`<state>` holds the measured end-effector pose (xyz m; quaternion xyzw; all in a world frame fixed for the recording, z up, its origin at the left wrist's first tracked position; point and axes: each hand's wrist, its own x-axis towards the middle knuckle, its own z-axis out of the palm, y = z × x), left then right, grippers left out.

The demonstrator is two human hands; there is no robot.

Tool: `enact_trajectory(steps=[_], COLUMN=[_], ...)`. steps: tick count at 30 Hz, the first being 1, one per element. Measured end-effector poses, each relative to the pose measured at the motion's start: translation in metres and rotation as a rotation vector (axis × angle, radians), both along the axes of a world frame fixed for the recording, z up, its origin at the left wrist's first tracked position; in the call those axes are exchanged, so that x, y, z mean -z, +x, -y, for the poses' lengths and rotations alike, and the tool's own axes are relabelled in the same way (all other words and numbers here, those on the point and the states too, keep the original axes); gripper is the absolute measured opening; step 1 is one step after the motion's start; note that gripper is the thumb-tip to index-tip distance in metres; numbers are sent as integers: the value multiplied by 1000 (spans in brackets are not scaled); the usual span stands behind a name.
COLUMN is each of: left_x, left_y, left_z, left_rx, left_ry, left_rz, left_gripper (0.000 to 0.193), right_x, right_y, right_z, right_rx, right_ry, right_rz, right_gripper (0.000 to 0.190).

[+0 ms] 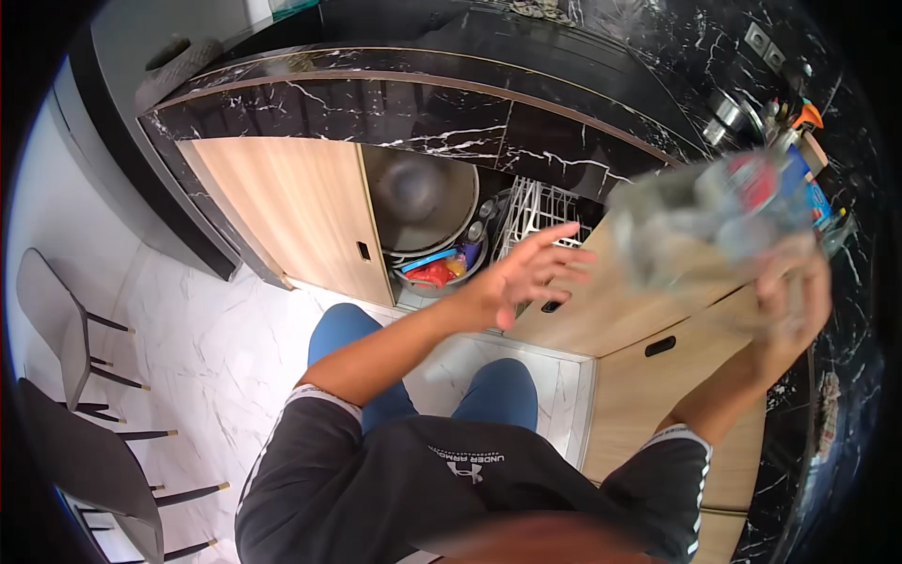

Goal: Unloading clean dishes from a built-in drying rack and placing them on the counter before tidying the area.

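My right hand [796, 292] is blurred and grips the near end of a see-through plastic container [676, 218]. A red patch and pale contents show through its side, too blurred to name. My left hand [539, 275] is empty, its fingers spread, in front of a white wire rack [539, 211] in the opened base cabinet. Left of the rack, a large round metal pan [416, 194] stands on its side. Below the pan, a bowl [430, 289] holds red, yellow and blue packets.
A light wood sliding door [296, 211] is at the left, with more wood doors [676, 381] at the right. Above runs a black marble counter edge [394, 106]. Grey chairs [91, 451] stand on the marble floor [211, 352]. A metal pot [733, 116] sits at the back right.
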<state>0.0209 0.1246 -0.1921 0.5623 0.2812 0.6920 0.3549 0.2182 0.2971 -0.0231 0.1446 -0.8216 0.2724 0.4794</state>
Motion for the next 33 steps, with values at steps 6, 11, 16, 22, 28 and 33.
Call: enact_trajectory(steps=[6, 11, 16, 22, 28, 33], left_x=[54, 80, 68, 23, 0, 54], left_y=[29, 3, -49, -75, -105, -179], left_z=[23, 27, 22, -21, -67, -112], left_rx=[64, -299, -664, -854, -666, -772], left_ry=[45, -118, -140, -242, -459, -453], left_rz=[446, 771, 487, 186, -132, -584], left_gripper=[98, 72, 66, 62, 56, 49], right_x=[120, 178, 202, 232, 218, 182], right_y=[-40, -76, -72, -43, -22, -9], right_z=[47, 46, 48, 40, 27, 13], right_rx=[-241, -33, -54, -88, -35, -16], right_ry=[63, -128, -218, -240, -254, -157], right_rz=[218, 225, 274, 397, 355, 283], right_gripper=[15, 27, 35, 32, 30, 31])
